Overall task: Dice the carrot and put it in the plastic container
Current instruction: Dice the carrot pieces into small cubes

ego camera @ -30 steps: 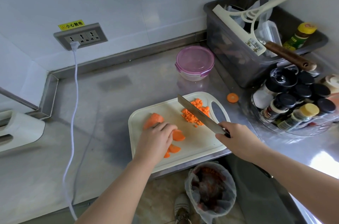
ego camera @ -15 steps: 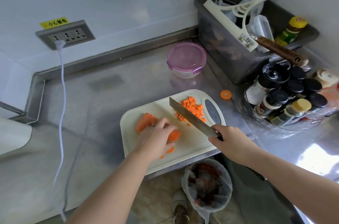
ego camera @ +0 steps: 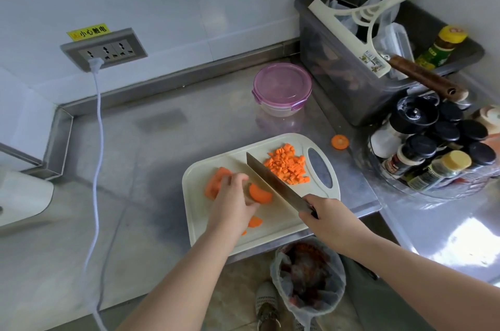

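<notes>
On the white cutting board (ego camera: pixel 276 230) lies a pile of diced carrot (ego camera: pixel 288 166) at the far right. My left hand (ego camera: pixel 234 202) holds a carrot slice (ego camera: pixel 259 194) by its curled fingers, with a bigger carrot chunk (ego camera: pixel 215 181) behind it. Another small slice (ego camera: pixel 255 221) lies near my wrist. My right hand (ego camera: pixel 328 219) grips the handle of a knife (ego camera: pixel 273 181), whose blade slants across the board between the slice and the dice. The plastic container (ego camera: pixel 281 89) with a purple lid stands closed behind the board.
A carrot end (ego camera: pixel 340 141) lies on the steel counter right of the board. A grey bin (ego camera: pixel 359 92) with tools and a rack of spice jars (ego camera: pixel 433 149) crowd the right. A white cable (ego camera: pixel 98 141) hangs from the wall socket. A lined waste bin (ego camera: pixel 308 273) stands below the counter edge.
The knife blade has shifted left, closer to my left hand. My left hand has drawn a carrot slice out from the chunk toward the blade.
</notes>
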Demonstrator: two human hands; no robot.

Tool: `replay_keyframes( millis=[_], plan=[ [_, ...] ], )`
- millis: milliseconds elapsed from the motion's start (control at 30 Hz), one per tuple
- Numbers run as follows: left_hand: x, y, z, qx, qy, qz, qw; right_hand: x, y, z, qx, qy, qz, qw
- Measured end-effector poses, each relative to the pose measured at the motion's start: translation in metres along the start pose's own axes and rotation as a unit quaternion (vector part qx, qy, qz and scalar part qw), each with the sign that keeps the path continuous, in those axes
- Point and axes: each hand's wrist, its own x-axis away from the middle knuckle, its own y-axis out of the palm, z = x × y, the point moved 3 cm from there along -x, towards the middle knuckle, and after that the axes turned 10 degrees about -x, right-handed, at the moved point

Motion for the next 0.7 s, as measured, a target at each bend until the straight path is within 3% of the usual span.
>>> replay_keyframes(
  millis=[167, 400, 567, 700],
  plan=[
    [0.001, 0.012, 0.004, 0.082, -0.075, 0.013, 0.994, 0.002, 0.009, 0.0, 0.015, -0.013, -0.007, 1.0],
    [-0.004, 0.013, 0.014, 0.037, -0.082, 0.021, 0.996, 0.004, 0.01, 0.0, 0.087, -0.028, -0.021, 0.996],
    [0.0, 0.009, 0.014, 0.162, -0.113, -0.018, 0.98, 0.005, 0.012, -0.004, 0.113, -0.037, -0.042, 0.992],
    [-0.005, 0.009, 0.01, 0.203, -0.138, 0.008, 0.969, 0.002, 0.014, -0.008, 0.102, -0.055, -0.033, 0.993]
  ],
)
